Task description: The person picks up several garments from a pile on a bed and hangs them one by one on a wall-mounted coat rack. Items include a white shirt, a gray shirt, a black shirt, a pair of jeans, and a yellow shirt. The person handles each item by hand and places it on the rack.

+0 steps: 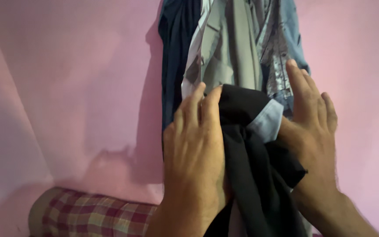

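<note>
My left hand [194, 149] is spread flat, fingers [196, 103] together and pointing up, pressed against the left side of a black garment [251, 175]. My right hand [314, 118] is likewise open and flat, laid on the garment's right side, its fingertips reaching up onto the hanging clothes [242, 44] behind. Neither hand grips anything; the black garment sits bunched between my two palms, held against the hanging pile, with a light blue collar or cuff [266, 120] poking out of its folds.

The clothes hang against the pink wall [75, 79]: a dark navy piece [174, 57] on the left, a grey shirt [231, 48] in the middle, something blue and patterned [281, 57] on the right. Their tops are cut off by the upper edge, so I cannot see what they hang from. My thumbs are hidden, and the garment's lower end runs out of view.

At lower left lies a red-and-cream checked bolster or pillow [93, 215], partly cut off and dim.
</note>
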